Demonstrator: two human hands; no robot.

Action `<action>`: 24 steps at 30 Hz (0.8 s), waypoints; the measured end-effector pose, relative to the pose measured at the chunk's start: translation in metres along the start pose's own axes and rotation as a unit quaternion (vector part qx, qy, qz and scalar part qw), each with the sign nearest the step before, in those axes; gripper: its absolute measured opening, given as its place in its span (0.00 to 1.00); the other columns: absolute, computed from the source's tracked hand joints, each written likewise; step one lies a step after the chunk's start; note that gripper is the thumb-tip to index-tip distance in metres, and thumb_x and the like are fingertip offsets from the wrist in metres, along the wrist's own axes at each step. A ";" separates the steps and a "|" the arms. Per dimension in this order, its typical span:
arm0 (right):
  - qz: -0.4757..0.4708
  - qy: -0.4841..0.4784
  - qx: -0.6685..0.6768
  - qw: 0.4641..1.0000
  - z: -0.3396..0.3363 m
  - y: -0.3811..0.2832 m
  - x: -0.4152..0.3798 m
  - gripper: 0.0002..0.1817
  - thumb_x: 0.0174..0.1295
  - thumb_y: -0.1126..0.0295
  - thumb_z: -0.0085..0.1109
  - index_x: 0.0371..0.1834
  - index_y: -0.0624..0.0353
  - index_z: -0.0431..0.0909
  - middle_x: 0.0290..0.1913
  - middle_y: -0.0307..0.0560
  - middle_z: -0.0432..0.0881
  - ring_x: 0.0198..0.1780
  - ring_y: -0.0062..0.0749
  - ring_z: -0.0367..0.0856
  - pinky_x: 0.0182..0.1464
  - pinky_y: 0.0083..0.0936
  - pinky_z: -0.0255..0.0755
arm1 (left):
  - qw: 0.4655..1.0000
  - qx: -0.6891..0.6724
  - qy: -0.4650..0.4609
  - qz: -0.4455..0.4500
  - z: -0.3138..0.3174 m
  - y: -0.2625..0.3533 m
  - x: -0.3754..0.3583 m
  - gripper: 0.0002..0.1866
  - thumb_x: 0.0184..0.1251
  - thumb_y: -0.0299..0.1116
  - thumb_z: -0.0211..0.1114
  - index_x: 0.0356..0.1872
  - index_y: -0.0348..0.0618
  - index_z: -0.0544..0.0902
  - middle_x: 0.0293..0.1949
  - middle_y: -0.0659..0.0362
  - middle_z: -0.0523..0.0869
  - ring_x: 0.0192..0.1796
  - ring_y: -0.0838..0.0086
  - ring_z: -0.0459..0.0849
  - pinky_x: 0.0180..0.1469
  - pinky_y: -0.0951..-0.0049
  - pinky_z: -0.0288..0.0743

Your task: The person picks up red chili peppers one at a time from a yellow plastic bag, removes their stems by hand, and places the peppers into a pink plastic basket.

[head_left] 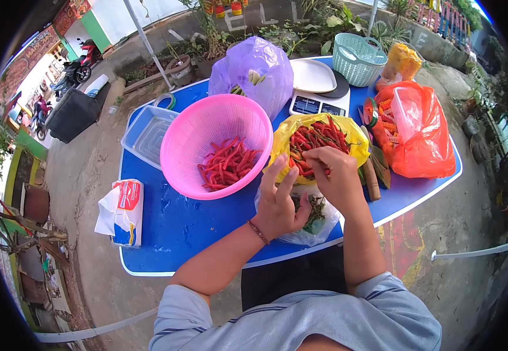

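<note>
Red chillies (324, 136) fill a yellow plastic bag (356, 136) that lies with its mouth open. My right hand (337, 178) is at the bag's near side, its fingers curled together over the chillies; what they pinch is hidden. My left hand (284, 202) is raised beside the bag with its fingers apart and nothing in them. To its left stands a pink colander (178, 131) with more red chillies (230, 164) in it. Below both hands, a clear plastic bag (318, 234) contains green stems.
On the blue table (178, 228) are a tissue pack (128, 219), a clear plastic container (145, 134), a purple bag (254, 64), a kitchen scale (321, 105) and a teal basket (356, 61). An orange bag (426, 152) and a wooden handle (371, 180) are on the right.
</note>
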State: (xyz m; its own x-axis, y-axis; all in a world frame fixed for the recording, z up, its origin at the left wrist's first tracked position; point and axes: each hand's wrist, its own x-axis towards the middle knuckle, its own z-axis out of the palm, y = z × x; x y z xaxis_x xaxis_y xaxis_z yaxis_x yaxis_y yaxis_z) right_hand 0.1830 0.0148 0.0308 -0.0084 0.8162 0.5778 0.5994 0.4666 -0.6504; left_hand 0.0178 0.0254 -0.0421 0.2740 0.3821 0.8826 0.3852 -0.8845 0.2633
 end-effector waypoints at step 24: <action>0.066 0.131 0.193 0.970 -0.005 0.010 -0.012 0.09 0.66 0.85 0.64 0.48 0.66 0.79 0.47 0.52 0.87 0.43 0.37 0.90 0.43 0.25 0.83 | 0.980 -0.130 -0.075 -0.130 -0.011 0.006 0.012 0.29 0.69 0.24 0.62 0.72 0.35 0.70 0.59 0.44 0.82 0.70 0.49 0.76 0.75 0.52 0.65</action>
State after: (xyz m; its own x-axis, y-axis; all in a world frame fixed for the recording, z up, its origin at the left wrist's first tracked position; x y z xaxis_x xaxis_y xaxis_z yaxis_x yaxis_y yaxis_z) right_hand 0.1931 0.0083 0.0202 0.2818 0.7869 0.5490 0.2368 0.4974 -0.8345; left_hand 0.0142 0.0215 -0.0256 0.3294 0.6218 0.7105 0.2268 -0.7826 0.5797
